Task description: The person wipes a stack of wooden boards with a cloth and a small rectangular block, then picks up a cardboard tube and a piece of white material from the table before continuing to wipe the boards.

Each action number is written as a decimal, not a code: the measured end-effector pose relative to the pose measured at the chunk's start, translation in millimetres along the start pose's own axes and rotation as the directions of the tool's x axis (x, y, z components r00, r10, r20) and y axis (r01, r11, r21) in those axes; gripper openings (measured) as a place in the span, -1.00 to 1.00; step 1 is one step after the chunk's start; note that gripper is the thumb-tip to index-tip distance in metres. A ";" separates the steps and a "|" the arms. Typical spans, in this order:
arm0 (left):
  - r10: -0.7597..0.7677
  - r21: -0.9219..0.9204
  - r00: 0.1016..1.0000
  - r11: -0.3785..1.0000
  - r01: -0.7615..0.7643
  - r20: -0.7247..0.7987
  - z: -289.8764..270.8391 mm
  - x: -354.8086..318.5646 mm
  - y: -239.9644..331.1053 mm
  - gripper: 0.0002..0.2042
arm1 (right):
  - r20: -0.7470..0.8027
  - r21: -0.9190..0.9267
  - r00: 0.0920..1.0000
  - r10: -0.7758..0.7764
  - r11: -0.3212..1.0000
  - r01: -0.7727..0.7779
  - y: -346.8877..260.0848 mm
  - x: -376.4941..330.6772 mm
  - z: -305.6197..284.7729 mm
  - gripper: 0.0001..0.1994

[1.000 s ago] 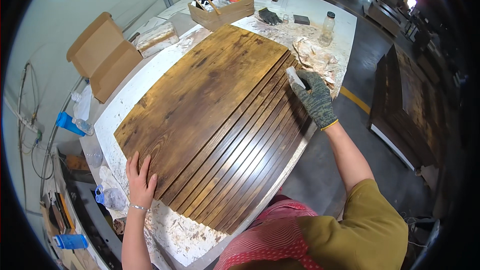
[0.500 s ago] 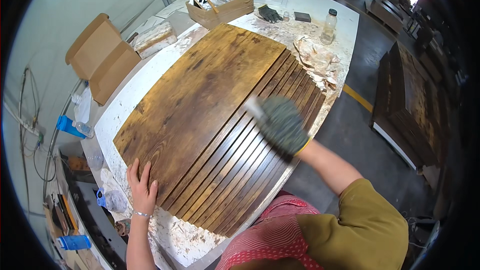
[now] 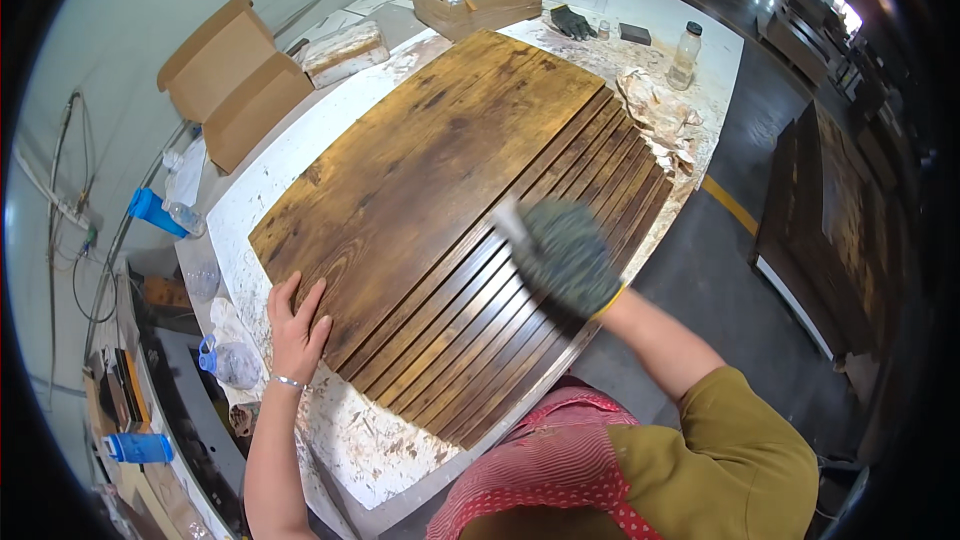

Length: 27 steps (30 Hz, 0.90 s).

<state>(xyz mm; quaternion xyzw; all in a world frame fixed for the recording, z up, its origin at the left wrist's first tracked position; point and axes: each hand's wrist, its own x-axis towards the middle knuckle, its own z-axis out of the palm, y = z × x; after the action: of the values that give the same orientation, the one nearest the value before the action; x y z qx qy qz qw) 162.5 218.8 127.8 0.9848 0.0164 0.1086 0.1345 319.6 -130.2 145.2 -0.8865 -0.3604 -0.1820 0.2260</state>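
Several brown wood-grain panels lie in a stepped stack, the top panel (image 3: 430, 150) bared in full and the lower panels (image 3: 480, 340) showing as strips along their edges. My left hand (image 3: 298, 325), bare with a bracelet at the wrist, rests with fingers spread on the top panel's near left corner. My right hand (image 3: 568, 258) wears a dark green knitted glove with a yellow cuff. Its fingers are closed round a small white wad (image 3: 508, 220), blurred by motion, over the strips beside the top panel's edge. I cannot make out whether the wad is cloth or paper.
The stack lies on a stained white table (image 3: 370, 460). Beyond it are a crumpled cloth (image 3: 660, 120), a clear bottle (image 3: 685, 58), a dark block (image 3: 634, 34), a spare glove (image 3: 572, 23) and a filled carton (image 3: 478, 10). An open cardboard box (image 3: 240, 90) stands left; more panels (image 3: 820, 230) are stacked right.
The whole view has shifted, so the stack sits farther right and higher in the picture. Against the panels, my right hand with the wad has come slightly nearer me; my left hand stays on the corner.
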 end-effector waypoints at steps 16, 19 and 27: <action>0.128 -0.046 0.985 0.990 -0.134 -0.115 1.1 0.9 -9.9 -0.64 | -0.132 0.072 0.986 -0.102 0.991 0.112 -93.2 -28.6 34.4 -0.76; 0.150 -0.058 0.979 0.986 -0.159 -0.138 1.8 0.9 -10.2 -0.65 | 0.260 0.268 0.955 -0.145 0.961 0.073 -168.9 -37.8 45.1 -0.72; 0.122 -0.088 0.985 0.987 -0.133 -0.123 7.5 -4.7 -18.6 -0.63 | 0.002 0.139 0.962 -0.272 0.953 0.269 -190.2 -33.7 30.2 -0.73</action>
<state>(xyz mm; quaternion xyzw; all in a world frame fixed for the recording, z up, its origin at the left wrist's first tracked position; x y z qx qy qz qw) 159.4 234.5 114.7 0.9681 -0.0441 0.1755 0.1733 164.5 -11.5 155.0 -0.8128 -0.4926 -0.1765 0.2559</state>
